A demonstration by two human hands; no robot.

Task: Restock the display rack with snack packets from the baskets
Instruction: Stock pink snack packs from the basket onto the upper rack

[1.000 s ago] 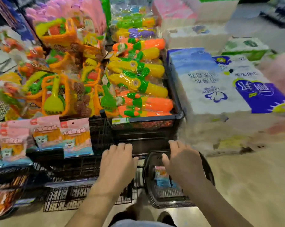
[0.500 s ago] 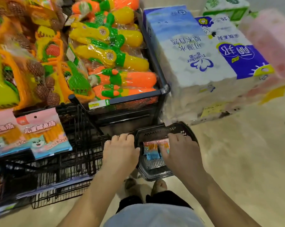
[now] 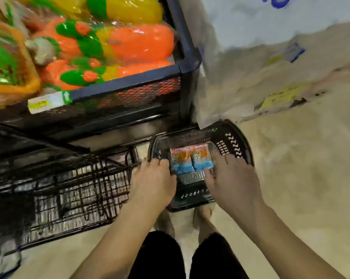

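Observation:
A black plastic basket [image 3: 236,141] stands on the floor in front of my feet. Two pink-and-blue snack packets [image 3: 192,160] lie side by side in it. My left hand [image 3: 152,180] reaches in at the packets' left edge, fingers fairly straight. At their right edge is my right hand [image 3: 232,182], its fingertips beside the packets and its thumb just below them. Neither hand plainly grips a packet. The black wire display rack [image 3: 69,178] stands to the left of the basket; its low shelves show no packets in this blurred view.
Above the rack, a dark mesh bin [image 3: 129,83] holds orange, yellow and green toy water guns [image 3: 138,43]. Large wrapped tissue packs [image 3: 270,37] are stacked at the upper right, right behind the basket. Beige floor [image 3: 301,178] spreads to the right.
My view has tipped down and closer to the basket. Both hands have dropped from above the rim into the basket, to either side of the packets.

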